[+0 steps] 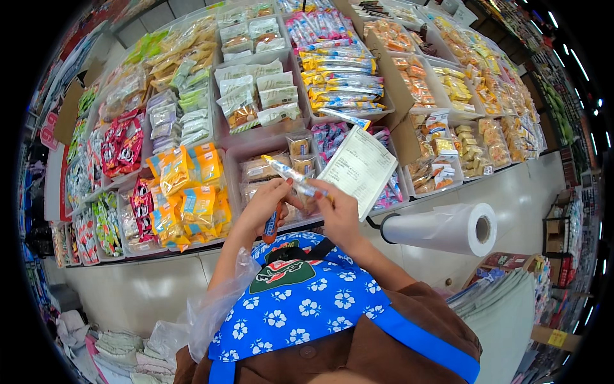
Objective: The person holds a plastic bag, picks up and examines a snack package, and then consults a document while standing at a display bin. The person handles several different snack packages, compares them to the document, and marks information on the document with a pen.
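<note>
Near the front edge of the snack display, my right hand grips a slim wrapped snack stick in white, blue and yellow film. The stick slants up to the left, and the fingers of my left hand are close to its middle; whether they touch it, I cannot tell. Hanging below my left fingers is a red stick-shaped pack with a blue label, held in that hand. An open notebook page with writing lies tilted over the bins just beyond my right hand. Clear plastic film hangs by my left forearm.
Below the hands is a bin of packaged cakes, with orange snack packs to its left. More wrapped sticks fill a bin beyond. A cardboard divider stands right of them. A plastic bag roll juts from the front edge.
</note>
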A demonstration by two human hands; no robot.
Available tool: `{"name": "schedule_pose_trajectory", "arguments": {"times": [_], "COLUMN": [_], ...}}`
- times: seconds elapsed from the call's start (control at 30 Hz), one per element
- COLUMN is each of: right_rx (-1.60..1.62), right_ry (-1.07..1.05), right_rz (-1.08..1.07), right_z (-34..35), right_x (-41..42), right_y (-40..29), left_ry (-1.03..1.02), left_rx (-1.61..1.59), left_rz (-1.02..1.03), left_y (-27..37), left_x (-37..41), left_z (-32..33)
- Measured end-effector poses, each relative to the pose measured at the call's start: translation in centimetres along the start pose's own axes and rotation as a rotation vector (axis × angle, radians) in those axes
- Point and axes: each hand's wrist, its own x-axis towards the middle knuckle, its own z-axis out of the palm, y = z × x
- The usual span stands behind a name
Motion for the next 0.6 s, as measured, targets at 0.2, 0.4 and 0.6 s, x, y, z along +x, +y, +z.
{"name": "schedule_pose_trajectory", "arguments": {"times": [0.2,0.4,0.6], "right_rx": [0.365,0.487,0.583], "right_ry": [0.212,0.441,0.494], "right_rz": [0.175,0.073,0.135], "right_z": [-3.0,-6.6,-7.4], "right_x": [6.0,13.8,15.8], "right_y": [1.4,1.7,3.4], "left_ry": [-0.009,0.001,0.029], "left_rx": [-0.034,-0.02,-0.089], "left_rz": [0.037,0.051,0.051], "left_y": [-0.1,-0.4,-0.8], "left_x": [0.2,0.1,-0.4], "left_z": [0.1,0.3,-0.2]}}
